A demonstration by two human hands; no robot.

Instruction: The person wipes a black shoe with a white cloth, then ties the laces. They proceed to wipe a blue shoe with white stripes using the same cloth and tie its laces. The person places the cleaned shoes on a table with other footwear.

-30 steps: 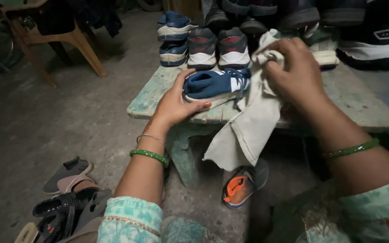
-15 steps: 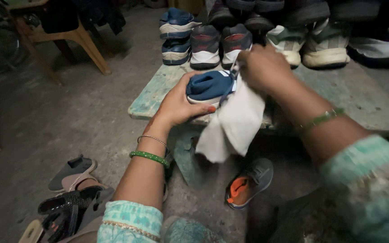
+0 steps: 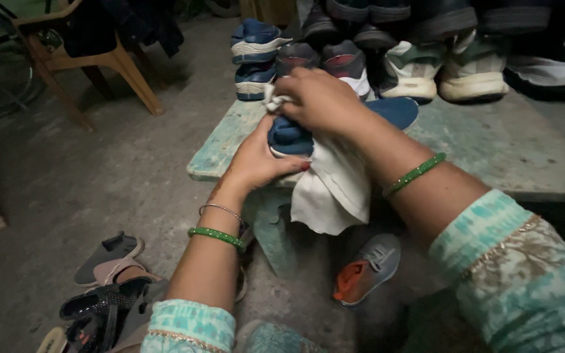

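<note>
A blue shoe (image 3: pixel 397 110) with a white sole lies on its side on a worn green bench (image 3: pixel 511 144). My left hand (image 3: pixel 256 160) holds its near end against the bench's front edge. My right hand (image 3: pixel 318 101) presses a whitish cloth (image 3: pixel 335 186) onto the shoe's top, and the rest of the cloth hangs down over the bench edge. Both wrists carry green bangles.
Several shoes stand in a row at the back of the bench (image 3: pixel 413 68), with blue ones (image 3: pixel 256 59) on the floor left of them. An orange and grey shoe (image 3: pixel 367 268) lies under the bench. Sandals (image 3: pixel 102 287) lie at lower left. A wooden chair (image 3: pixel 93 55) stands far left.
My right hand has moved with the cloth from the right of the shoe leftward onto its top. The left hand has kept its hold on the shoe.
</note>
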